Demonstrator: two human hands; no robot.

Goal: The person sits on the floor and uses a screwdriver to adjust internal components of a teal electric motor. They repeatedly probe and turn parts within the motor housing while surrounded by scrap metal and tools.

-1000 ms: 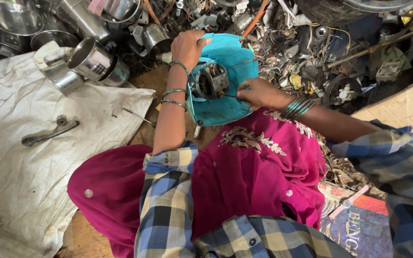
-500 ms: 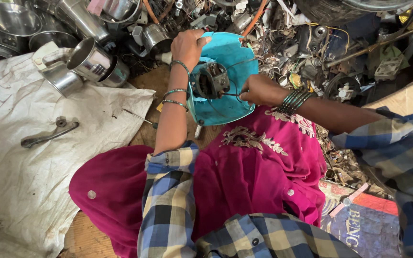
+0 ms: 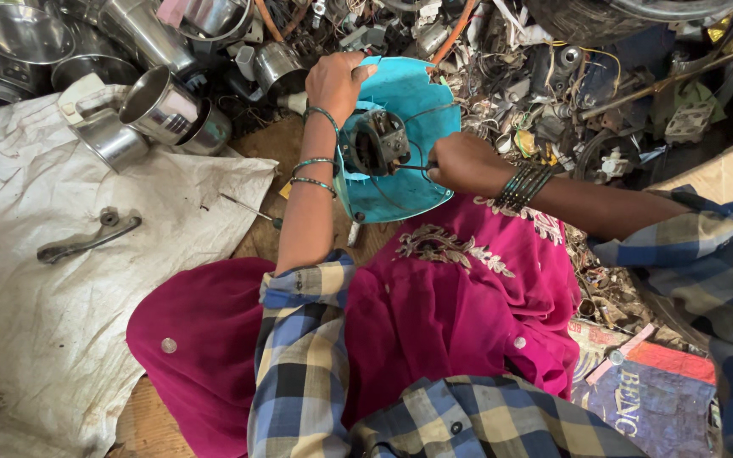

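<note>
A turquoise plastic appliance base [image 3: 417, 106] stands on edge over my lap, with a small dark electric motor [image 3: 379, 142] and thin wires fixed to its inner side. My left hand [image 3: 335, 83] grips the top left rim of the base. My right hand [image 3: 460, 161] is closed around a thin tool whose tip reaches the motor from the right. Bangles sit on both wrists. I wear a plaid shirt over magenta cloth [image 3: 451, 305].
Several steel cups and pots [image 3: 159, 102] lie at the upper left. A white sack [image 3: 61, 280] on the left bears a metal lever [image 3: 86, 239] and a thin screwdriver [image 3: 252, 208]. A heap of scrap wire and parts [image 3: 570, 76] fills the top right.
My right hand has drawn in closer to the motor, its tool tip now at the motor's side. The turquoise base stays held by my left hand in nearly the same place.
</note>
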